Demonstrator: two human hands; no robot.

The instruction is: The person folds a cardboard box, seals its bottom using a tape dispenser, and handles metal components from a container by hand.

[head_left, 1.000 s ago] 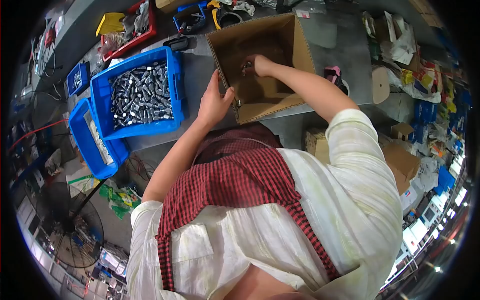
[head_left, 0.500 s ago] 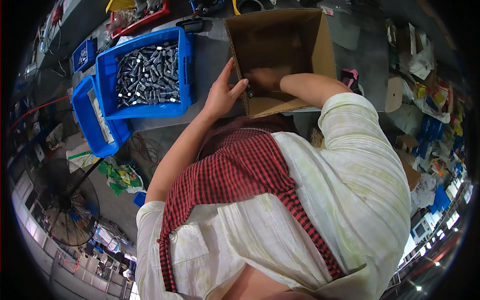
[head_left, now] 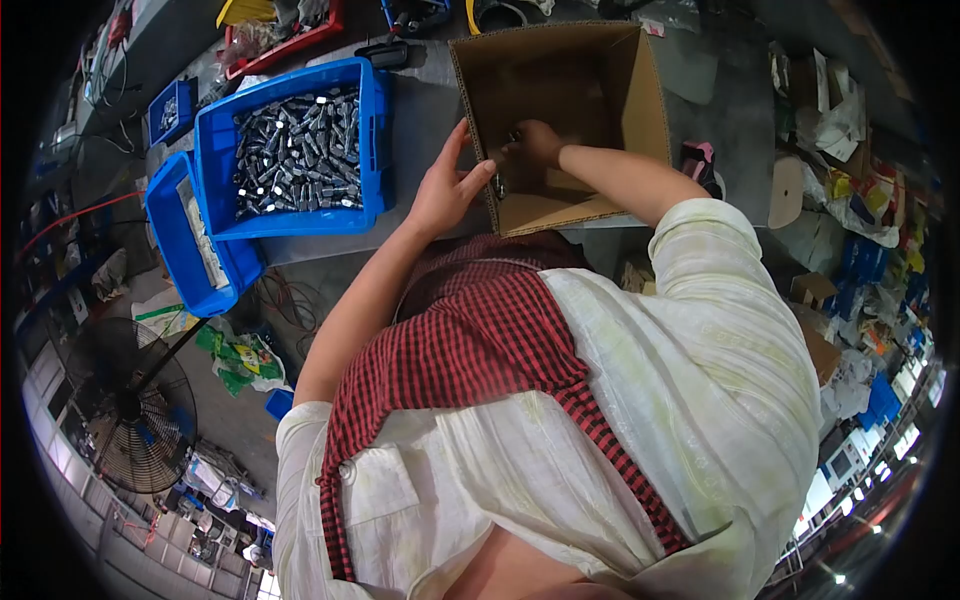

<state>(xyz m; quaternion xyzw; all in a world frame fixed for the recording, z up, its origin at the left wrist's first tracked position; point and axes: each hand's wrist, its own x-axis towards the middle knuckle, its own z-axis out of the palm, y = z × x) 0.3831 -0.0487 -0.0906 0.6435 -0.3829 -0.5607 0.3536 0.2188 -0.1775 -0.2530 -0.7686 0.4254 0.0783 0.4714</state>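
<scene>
A brown cardboard box [head_left: 645, 95] stands with its top open in front of me. My left hand [head_left: 447, 192] is at the box's left wall, with the fingers along the outside and the thumb over the rim. Inside the box is my right hand [head_left: 538, 146], its fingers curled by the left wall. A small dark part [head_left: 517, 134] shows at these fingertips; its kind is too blurred to tell. Below it, a shiny metal piece [head_left: 502, 186] lies in the box near the left wall. The bottom is in shadow.
Left of the box, a blue bin [head_left: 377, 150] holds many dark metal parts. A smaller blue bin [head_left: 165, 215] leans beside it. Behind are a red tray [head_left: 290, 60] and a black item [head_left: 385, 55]. A fan [head_left: 130, 405] stands at the lower left.
My right hand has risen a little and come further into sight inside the box, with a dark part now showing at its fingers. My left hand has stayed at the wall.
</scene>
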